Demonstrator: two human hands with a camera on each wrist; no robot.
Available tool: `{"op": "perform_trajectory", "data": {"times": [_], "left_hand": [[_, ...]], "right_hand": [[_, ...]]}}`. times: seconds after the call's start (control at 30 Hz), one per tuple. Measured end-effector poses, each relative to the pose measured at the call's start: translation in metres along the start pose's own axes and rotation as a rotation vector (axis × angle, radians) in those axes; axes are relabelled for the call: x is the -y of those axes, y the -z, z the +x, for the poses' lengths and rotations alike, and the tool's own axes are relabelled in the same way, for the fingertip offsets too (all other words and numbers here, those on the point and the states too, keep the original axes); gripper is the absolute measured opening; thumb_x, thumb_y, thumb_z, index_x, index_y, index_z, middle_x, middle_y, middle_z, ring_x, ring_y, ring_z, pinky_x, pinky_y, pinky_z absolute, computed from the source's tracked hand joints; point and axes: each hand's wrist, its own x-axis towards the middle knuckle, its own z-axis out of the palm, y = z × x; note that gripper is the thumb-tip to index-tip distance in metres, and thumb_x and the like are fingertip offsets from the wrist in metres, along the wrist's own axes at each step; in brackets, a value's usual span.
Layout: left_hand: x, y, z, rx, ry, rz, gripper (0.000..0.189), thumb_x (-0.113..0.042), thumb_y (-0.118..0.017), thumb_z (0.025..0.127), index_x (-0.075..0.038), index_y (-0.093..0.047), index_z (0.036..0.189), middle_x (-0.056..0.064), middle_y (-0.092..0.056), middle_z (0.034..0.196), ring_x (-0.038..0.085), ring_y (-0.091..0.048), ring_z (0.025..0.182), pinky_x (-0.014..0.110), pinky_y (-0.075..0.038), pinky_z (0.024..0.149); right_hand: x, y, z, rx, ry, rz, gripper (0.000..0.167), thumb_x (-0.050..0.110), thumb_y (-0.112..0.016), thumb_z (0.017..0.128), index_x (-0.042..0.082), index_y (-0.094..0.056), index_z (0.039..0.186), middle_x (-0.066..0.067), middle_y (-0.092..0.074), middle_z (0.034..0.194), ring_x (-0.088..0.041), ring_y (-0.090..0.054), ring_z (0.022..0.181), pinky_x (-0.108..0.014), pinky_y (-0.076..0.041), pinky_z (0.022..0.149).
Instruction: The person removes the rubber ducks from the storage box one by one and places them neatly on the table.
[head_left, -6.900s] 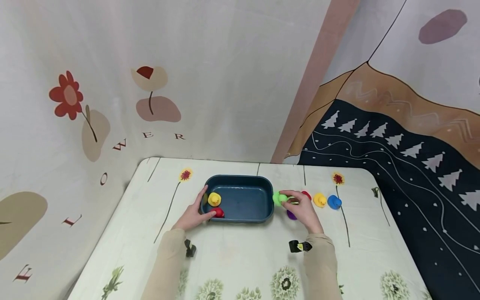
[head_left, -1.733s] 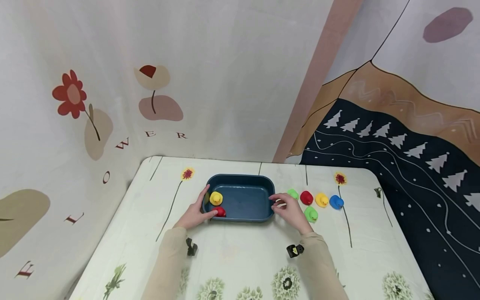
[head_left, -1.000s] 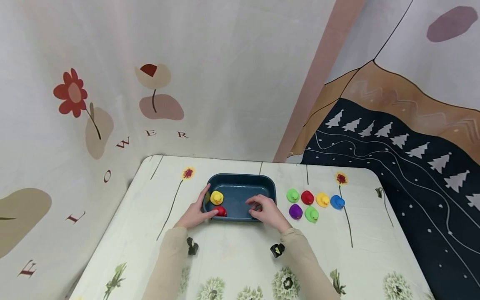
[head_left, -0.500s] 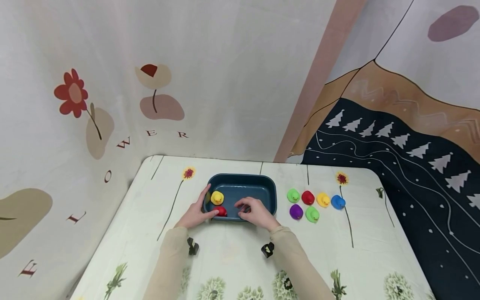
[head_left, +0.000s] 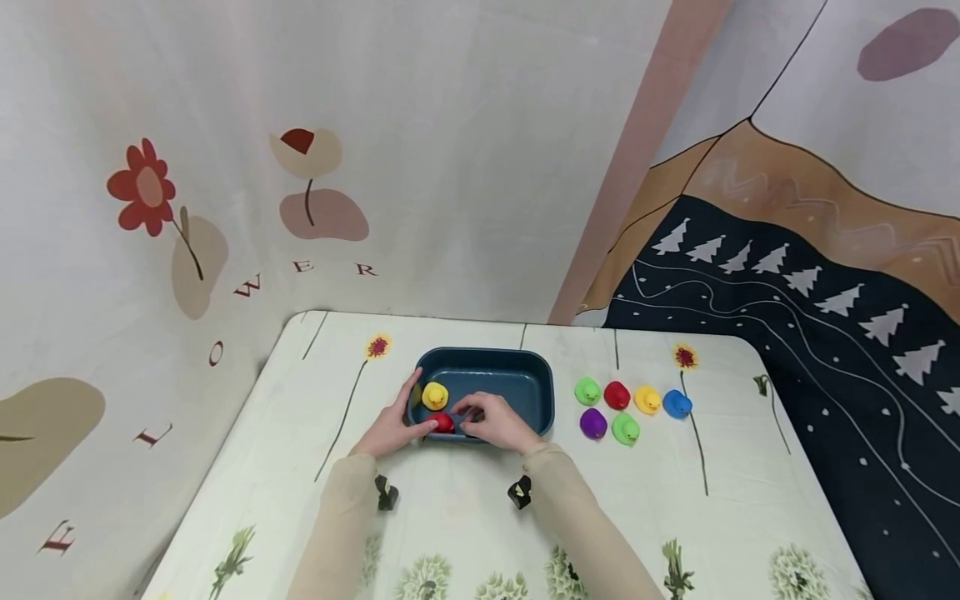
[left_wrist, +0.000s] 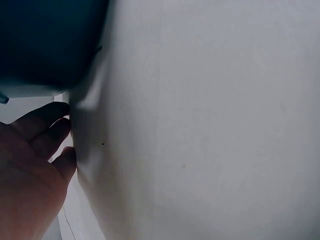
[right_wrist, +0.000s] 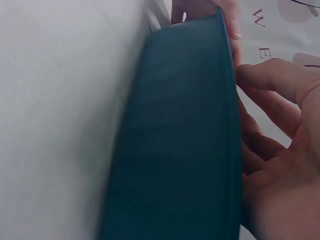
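A dark blue rectangular dish (head_left: 517,392) stands on the table. In it at the left end are a yellow rubber duck (head_left: 435,396) and a red rubber duck (head_left: 443,422). My left hand (head_left: 392,427) grips the dish's left end, its thumb over the front rim by the red duck and its fingers along the outer side. My right hand (head_left: 495,421) reaches over the front rim into the dish, thumb and forefinger apart, fingertips right beside the red duck. In the right wrist view the dish's outer wall (right_wrist: 175,125) hides what is inside.
Right of the dish several rubber ducks sit in two rows: green (head_left: 587,391), red (head_left: 617,395), yellow (head_left: 647,399) and blue (head_left: 677,404) behind, purple (head_left: 593,423) and green (head_left: 626,429) in front. A flowered white cloth (head_left: 465,533) covers the table.
Earlier my right hand held a green duck by the dish's right end; two green ducks now sit among the others. It has since moved left across the dish. My left hand stays put.
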Motion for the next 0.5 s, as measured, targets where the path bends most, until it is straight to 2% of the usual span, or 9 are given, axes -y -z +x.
{"op": "perform_trajectory", "data": {"times": [0.2, 0.5], "left_hand": [[-0.001, 0.001, -0.001, 0.000, -0.021, -0.008, 0.094, -0.040, -0.071, 0.088, -0.031, -0.007, 0.156, 0.024, -0.020, 0.155, 0.046, -0.040, 0.127, 0.064, -0.032, 0.100], [0.000, 0.001, -0.001, -0.003, -0.030, -0.001, 0.094, -0.039, -0.071, 0.088, -0.030, -0.007, 0.156, 0.027, -0.026, 0.152, 0.044, -0.047, 0.121, 0.063, -0.034, 0.099]], "right_hand": [[0.001, -0.004, 0.007, 0.014, -0.004, -0.014, 0.024, 0.001, -0.066, 0.089, 0.004, -0.068, 0.112, -0.008, -0.063, 0.109, -0.013, -0.060, 0.088, -0.024, -0.050, 0.076], [0.002, -0.011, 0.018, 0.035, -0.025, 0.065, 0.025, 0.001, -0.065, 0.089, 0.008, -0.069, 0.113, -0.004, -0.062, 0.111, -0.015, -0.059, 0.092, -0.026, -0.050, 0.077]]}}
